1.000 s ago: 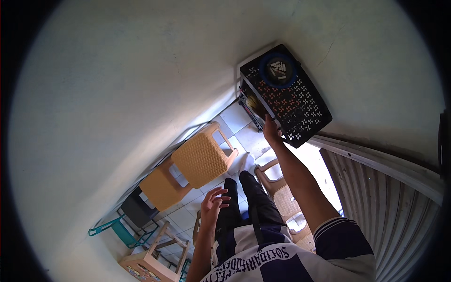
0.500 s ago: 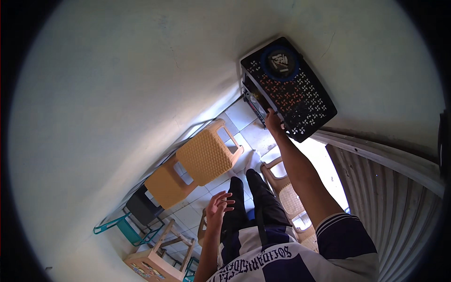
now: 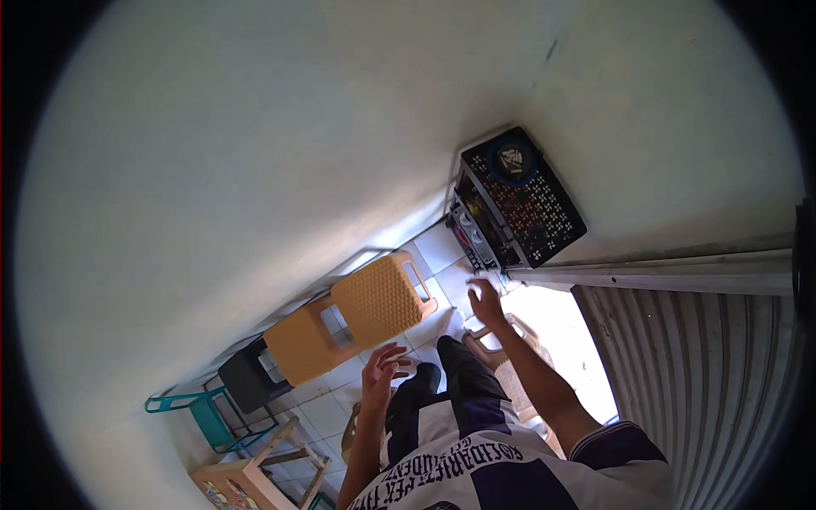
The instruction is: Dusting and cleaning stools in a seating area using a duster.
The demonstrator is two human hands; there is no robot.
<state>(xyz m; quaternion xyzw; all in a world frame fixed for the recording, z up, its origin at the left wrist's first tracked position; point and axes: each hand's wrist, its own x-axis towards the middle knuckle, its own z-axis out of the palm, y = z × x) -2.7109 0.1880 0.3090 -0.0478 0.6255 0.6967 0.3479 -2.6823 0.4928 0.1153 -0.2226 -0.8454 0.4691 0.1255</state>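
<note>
My right hand (image 3: 485,304) hangs in the air just below the near corner of a black cabinet (image 3: 557,243) with a pinwheel-cutout top. Its fingers look loosely apart, with nothing visible in them. The cabinet's front side is open, and several items on its shelves (image 3: 469,228) are too small to make out. On top stands a round dark dish with a blue rim (image 3: 512,184), holding several short pale sticks. In front of my body, my left hand (image 3: 382,374) is raised with bent, spread fingers and holds nothing.
Two tan woven-pattern plastic stools (image 3: 380,299) line the left wall, beside a dark stool (image 3: 251,374) and a teal chair (image 3: 208,421). Another tan seat (image 3: 514,378) is by my right leg. A wooden table (image 3: 229,483) stands lower left; a corrugated shutter (image 3: 680,365) is at right.
My right hand has let go of the cabinet's front edge and drawn back toward me. The cabinet now appears lower and smaller in view. My left hand stays raised and spread.
</note>
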